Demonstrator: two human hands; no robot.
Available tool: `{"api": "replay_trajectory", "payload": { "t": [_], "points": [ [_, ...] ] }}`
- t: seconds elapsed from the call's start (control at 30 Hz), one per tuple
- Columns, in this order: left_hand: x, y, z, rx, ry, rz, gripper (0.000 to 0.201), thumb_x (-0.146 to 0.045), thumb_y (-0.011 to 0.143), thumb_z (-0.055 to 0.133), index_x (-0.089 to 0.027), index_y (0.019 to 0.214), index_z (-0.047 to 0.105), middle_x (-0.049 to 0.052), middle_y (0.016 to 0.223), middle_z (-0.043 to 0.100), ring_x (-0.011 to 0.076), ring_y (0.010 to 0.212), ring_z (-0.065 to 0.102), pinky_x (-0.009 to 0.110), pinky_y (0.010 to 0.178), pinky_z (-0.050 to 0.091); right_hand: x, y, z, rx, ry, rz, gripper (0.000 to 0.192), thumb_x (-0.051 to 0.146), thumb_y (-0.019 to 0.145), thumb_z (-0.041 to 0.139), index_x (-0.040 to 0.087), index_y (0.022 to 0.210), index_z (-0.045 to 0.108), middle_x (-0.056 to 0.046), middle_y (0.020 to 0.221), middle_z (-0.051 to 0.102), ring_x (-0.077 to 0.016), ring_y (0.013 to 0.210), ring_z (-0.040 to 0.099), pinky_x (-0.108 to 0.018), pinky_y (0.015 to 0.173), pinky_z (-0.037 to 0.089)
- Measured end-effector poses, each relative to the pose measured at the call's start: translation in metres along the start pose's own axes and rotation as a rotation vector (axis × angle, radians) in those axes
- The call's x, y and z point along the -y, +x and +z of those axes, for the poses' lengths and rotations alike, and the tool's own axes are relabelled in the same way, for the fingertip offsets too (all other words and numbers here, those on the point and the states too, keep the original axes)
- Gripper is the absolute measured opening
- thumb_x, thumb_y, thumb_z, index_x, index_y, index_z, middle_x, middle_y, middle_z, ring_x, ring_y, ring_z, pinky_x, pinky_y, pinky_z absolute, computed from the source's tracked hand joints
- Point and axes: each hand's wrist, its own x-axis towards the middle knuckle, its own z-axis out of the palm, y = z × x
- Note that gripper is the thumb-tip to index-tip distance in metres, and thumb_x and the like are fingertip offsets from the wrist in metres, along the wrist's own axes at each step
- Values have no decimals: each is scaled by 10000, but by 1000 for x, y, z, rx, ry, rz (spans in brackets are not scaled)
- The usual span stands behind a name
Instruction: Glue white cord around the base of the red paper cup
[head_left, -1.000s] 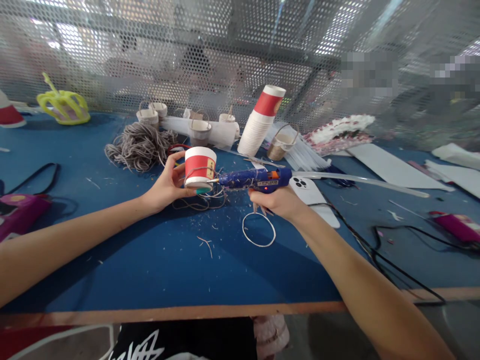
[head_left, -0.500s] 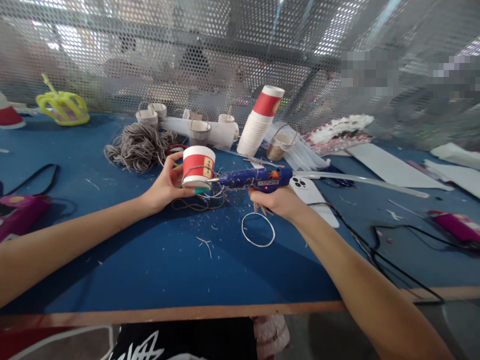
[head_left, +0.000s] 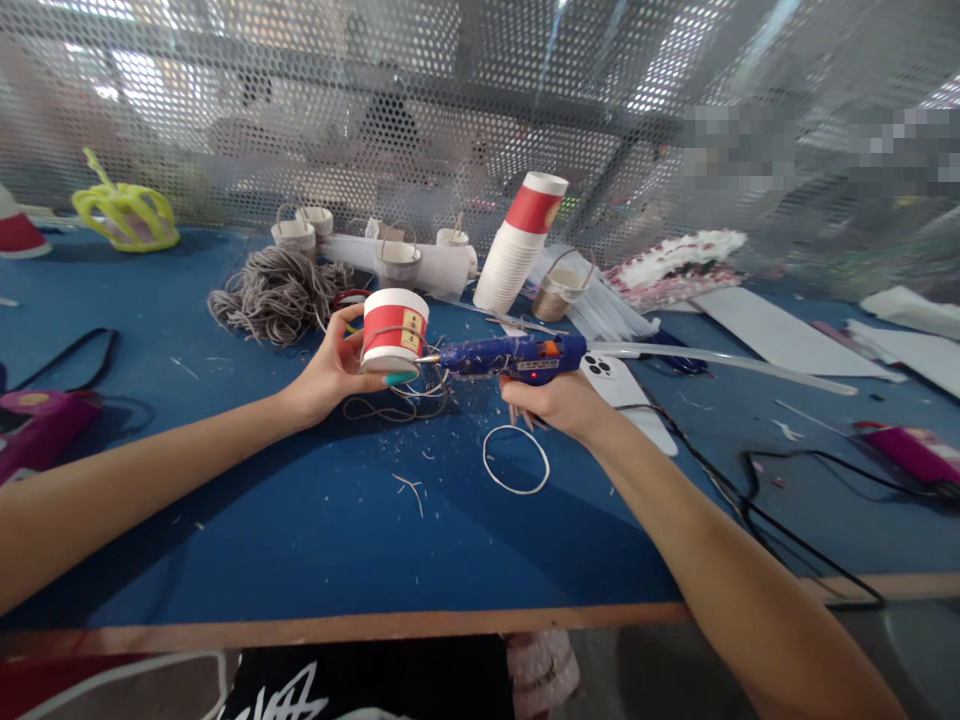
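1. We hold the red paper cup (head_left: 394,330) in our left hand (head_left: 334,368), fingers curled round its far side and the thumb under its lower rim, lifted just above the blue table (head_left: 300,520)
2. Our right hand (head_left: 556,403) is closed round the grip of the blue glue gun (head_left: 504,357), its nozzle touching the cup's lower edge where grey cord (head_left: 397,385) loops round
3. The thumb sits close beside the nozzle, so we judge a burn likely if hot glue runs down
4. Loose cord trailing below could snag on the nozzle and drag glue strings over the cup
5. The phone (head_left: 626,395) lies just beyond our right hand, and the gun's cable (head_left: 720,480) runs past it; a drip or tug could reach it
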Motion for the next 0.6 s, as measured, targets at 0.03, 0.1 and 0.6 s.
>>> {"api": "replay_trajectory", "payload": {
  "t": [0.03,0.1,0.6],
  "points": [
    [0,0,0,3,7,3,832,-203,536,918,-312,1175,397,9,1095,715,225,942,728,376,844,603,0,0,0,1,-1,2,116,263,605,526,230,511,465,35,467,467,-125,466,435,-296,511,357],
    [0,0,0,4,13,12,818,-222,546,919,-309,1170,397,6,1072,720,222,928,731,379,844,604,1,0,0,-3,-5,-9,118,258,603,526,230,509,461,32,474,468,-124,468,433,-296,509,353],
    [-2,0,5,-72,-50,-20,798,-225,523,924,-290,1141,424,2,1029,722,213,918,724,357,825,614,0,-1,1,4,26,-38,134,273,616,522,231,512,449,43,452,461,-114,432,438,-292,484,364]
  ]
}}
